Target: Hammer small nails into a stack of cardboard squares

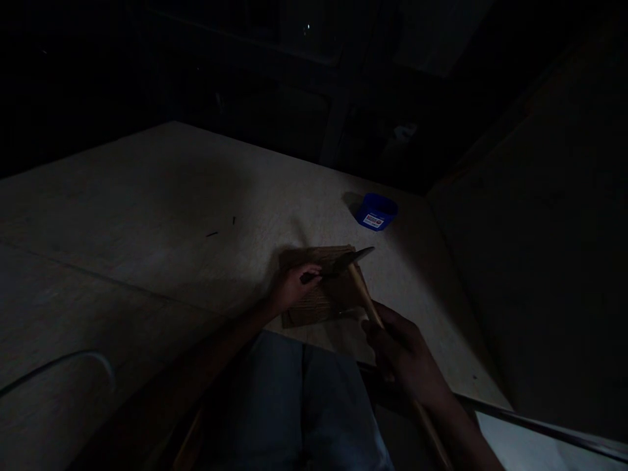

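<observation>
My right hand (397,343) is wrapped around the wooden handle of a hammer (364,294). The dark metal head, long and tapering, hovers over or rests by the far right part of a brown, ridged slab (307,314) that looks like layered cardboard. Over the slab's left side, my left hand (293,286) pinches a thin dark piece (328,275) pointing toward the hammer head. Dim light hides what kind of piece it is and whether the hammer touches it.
Beyond the slab stands a blue plastic tub (377,212) with a white label. Two small dark slivers (212,234) lie on the pale tabletop (275,190). A curved cable (73,356) is at lower left. A dark wall or panel (540,229) rises on the right.
</observation>
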{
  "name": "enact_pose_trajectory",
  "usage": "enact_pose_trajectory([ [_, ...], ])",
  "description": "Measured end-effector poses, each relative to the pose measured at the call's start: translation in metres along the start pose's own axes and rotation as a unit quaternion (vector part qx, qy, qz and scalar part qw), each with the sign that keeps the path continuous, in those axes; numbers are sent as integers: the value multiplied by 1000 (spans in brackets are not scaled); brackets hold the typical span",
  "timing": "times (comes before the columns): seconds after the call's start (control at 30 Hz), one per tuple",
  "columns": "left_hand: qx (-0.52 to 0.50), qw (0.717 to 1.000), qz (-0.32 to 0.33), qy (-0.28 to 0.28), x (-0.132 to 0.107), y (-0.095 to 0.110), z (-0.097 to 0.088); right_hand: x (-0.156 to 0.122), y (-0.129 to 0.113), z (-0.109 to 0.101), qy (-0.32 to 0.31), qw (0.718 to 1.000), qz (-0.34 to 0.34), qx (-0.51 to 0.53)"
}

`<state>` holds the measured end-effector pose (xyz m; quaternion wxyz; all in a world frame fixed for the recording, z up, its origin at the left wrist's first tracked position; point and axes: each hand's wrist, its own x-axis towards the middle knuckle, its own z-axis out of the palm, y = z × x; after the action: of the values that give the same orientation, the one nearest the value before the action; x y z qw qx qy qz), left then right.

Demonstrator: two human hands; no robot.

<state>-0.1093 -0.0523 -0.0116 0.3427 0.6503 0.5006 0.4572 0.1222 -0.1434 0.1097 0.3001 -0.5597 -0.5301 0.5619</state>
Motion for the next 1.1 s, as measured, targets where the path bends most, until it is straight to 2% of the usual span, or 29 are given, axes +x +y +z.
enact_pose_trajectory([
  [0.17, -15, 1000, -2, 1, 1, -3, 2, 9, -6, 11, -9, 997, -61, -43],
  [0.4, -14, 1000, -10, 13, 2, -2, 4, 17, 1, 15, -30, 998, -16, -54],
  [0.5, 0, 1000, 0, 0, 2, -3, 4, 15, 6, 16, -27, 999, -6, -35],
  [0.73, -7, 1000, 8, -12, 0, -2, 1, 12, -1, 12, -7, 998, -52, -42],
  [0.93, 31, 999, -25, -16, 2, -2, 2, 21, 6, 19, -19, 981, -108, -163],
  [1.1, 62, 997, -33, -25, 4, 3, 1, 20, 11, 23, -25, 980, -69, -184],
])
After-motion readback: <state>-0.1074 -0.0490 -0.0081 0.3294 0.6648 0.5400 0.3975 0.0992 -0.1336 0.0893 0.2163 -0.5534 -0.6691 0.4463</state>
